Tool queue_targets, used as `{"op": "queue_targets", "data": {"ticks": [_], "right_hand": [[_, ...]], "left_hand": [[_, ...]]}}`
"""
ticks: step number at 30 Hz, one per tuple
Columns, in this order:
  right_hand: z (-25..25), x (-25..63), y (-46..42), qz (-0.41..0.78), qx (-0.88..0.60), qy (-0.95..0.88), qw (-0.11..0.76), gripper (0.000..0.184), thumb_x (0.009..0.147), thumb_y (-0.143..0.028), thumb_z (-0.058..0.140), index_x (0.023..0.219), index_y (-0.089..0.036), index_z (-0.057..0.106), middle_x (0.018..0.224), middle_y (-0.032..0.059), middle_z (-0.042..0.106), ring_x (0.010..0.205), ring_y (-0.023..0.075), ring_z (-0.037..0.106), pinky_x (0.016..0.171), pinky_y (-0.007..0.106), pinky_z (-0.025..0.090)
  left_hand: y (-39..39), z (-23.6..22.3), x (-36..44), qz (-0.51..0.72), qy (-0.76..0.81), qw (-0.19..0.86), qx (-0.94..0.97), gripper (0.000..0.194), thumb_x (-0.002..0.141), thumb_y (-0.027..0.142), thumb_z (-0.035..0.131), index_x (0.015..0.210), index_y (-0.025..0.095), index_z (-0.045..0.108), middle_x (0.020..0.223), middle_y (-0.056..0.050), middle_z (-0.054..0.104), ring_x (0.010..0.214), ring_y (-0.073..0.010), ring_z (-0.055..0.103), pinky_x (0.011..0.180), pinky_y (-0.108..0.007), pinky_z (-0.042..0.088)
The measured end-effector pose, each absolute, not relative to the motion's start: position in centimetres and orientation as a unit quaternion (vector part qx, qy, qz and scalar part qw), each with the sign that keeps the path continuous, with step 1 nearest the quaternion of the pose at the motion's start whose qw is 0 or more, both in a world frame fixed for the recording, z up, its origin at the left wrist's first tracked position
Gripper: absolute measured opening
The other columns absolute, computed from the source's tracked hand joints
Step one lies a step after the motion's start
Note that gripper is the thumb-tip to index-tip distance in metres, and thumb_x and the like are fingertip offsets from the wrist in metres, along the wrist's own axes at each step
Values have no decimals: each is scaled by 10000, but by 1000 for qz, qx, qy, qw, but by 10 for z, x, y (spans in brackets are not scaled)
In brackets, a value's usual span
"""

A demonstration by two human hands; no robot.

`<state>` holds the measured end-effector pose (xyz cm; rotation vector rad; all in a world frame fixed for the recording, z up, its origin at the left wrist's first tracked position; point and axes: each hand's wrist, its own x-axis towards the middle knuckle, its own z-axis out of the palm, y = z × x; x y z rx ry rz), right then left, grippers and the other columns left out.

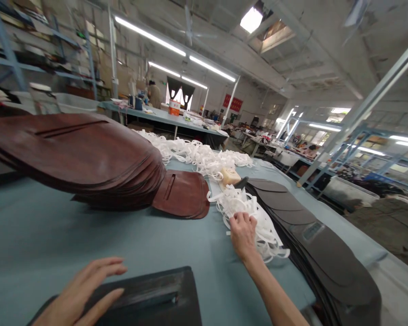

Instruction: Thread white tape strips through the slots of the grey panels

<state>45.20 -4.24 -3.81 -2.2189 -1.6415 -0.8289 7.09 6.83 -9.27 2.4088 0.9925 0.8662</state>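
Glossy reddish-brown leather panels (88, 154) sit on a matt, pale blue cloth surface (88, 240), near smooth, faintly shiny white strips (255, 231) of plastic or fabric, the material unclear. Dark leather panels (329, 253) look matt and fine-grained; a black panel (149, 290) shows a dull, smooth finish.

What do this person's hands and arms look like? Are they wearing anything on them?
Both the left hand and the right hand are bare, with no gloves. The fingers show no visible rings, and the right forearm has no sleeve, watch or bracelet in view.
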Motion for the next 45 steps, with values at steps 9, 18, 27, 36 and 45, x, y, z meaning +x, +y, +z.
{"op": "queue_targets", "data": {"ticks": [9,18,27,36,45], "right_hand": [[-47,450,-66,-282,-710,-619,183,132,921,-178,463,886,-186,589,961,45,643,1043,209,497,966,405,215],[-29,459,-45,-286,-761,-579,63,260,842,-187,513,1096,-216,560,1209,99,569,1168,271,420,999,481,194],[-26,481,-68,-251,-783,-566,-67,508,744,-270,651,1224,-216,493,1304,134,491,1139,292,432,970,480,248],[-6,519,-83,-234,-836,-488,-85,515,746,-217,588,1244,-170,465,1345,205,426,1188,331,399,907,527,286],[3,334,-55,-97,-665,-719,177,294,878,-215,440,1153,-191,540,1137,130,591,1089,249,511,958,403,301]], "left_hand": [[37,-35,282,290,123,206,926,421,784,30,439,1137,242,528,1333,-51,486,1227,-203,432,1017,-377,401],[57,-48,382,216,191,145,946,301,851,87,394,1071,164,585,1090,-110,604,984,-229,575,821,-367,468],[67,-59,306,213,179,112,954,154,906,204,459,913,192,612,927,-57,597,912,-183,547,808,-296,449],[97,-58,195,210,296,195,911,253,895,259,395,818,194,628,854,-43,627,875,-193,536,846,-342,387],[53,-20,147,176,214,392,878,235,897,270,375,858,200,596,754,21,591,706,-119,512,689,-207,364]]}}
